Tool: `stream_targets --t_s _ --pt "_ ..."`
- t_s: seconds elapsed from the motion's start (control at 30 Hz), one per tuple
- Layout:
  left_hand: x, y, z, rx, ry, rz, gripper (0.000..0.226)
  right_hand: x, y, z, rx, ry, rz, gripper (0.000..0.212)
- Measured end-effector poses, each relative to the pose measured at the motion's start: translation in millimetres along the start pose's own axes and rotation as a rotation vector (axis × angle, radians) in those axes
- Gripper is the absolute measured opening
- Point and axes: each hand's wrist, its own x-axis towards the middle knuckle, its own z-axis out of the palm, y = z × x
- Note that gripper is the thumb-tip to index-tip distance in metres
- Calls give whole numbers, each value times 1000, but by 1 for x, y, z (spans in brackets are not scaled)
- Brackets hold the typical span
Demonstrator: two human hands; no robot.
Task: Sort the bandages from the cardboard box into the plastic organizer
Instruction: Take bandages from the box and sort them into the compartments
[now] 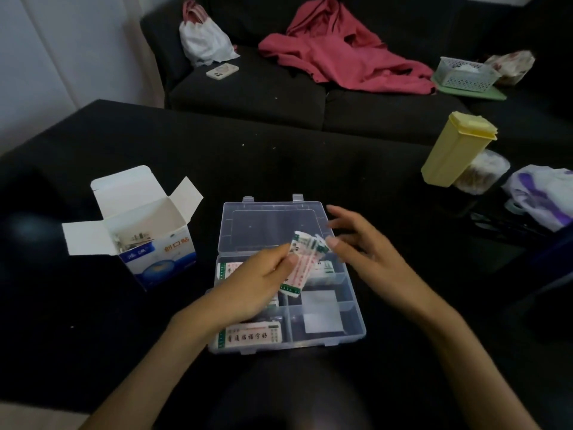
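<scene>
- Bandages [305,262], a small sheaf of wrapped strips, were pinched in the left hand [251,283] between thumb and curled fingers, held above the organizer's [353,333] back row of compartments.
- The right hand [359,243] hovered just at 3 o'clock of the sheaf, fingers spread and relaxed, thumb tip touching or nearly touching the top strip; I could not tell which. It held nothing.
- The organizer lay open at centre, its clear lid [266,223] flat at 12 o'clock. More bandages filled the compartment at 7 o'clock and the back-left one; white squares lay in the compartments at 5 o'clock.
- The box [148,243] stood at 9 o'clock of the organizer, well apart, flaps open, with a few strips visible inside.
- A yellow container [455,150] stood at 2 o'clock, beside a clear tub [482,175].
- On the sofa [254,91] at 12 o'clock lay a red garment [338,54], a phone [222,70] and a white bag [203,38].
</scene>
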Motion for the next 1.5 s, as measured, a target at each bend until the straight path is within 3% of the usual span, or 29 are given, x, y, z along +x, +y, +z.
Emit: stream_targets --t_s 0.1,0.3,0.47,0.6,0.77,0.97,1.07,1.2,1.4,1.5 --pt "0 -2 4 261 -16 63 28 -3 7 5 -117 -154 -13 41" --pt "7 -4 8 450 10 131 16 -2 13 11 -233 -15 -39 13" --pt "8 -5 1 514 139 108 37 -3 18 1 -198 53 20 15" --pt "4 -6 -4 572 144 119 36 -3 22 -1 -200 86 85 10" --pt "0 -7 -6 594 163 114 21 -3 22 -3 -168 -109 225 10" --pt "-1 -7 -2 684 158 156 25 0 27 12 -500 -121 227 30" --pt "2 -9 2 770 147 152 29 -1 27 16 -678 -143 155 28" --pt "4 -9 6 800 137 167 28 -1 23 14 -680 -200 134 16" --pt "3 -10 8 855 134 199 31 -2 25 15 -893 -231 66 25" --pt "3 -13 11 887 94 199 35 -1 22 9 -853 -253 100 22"
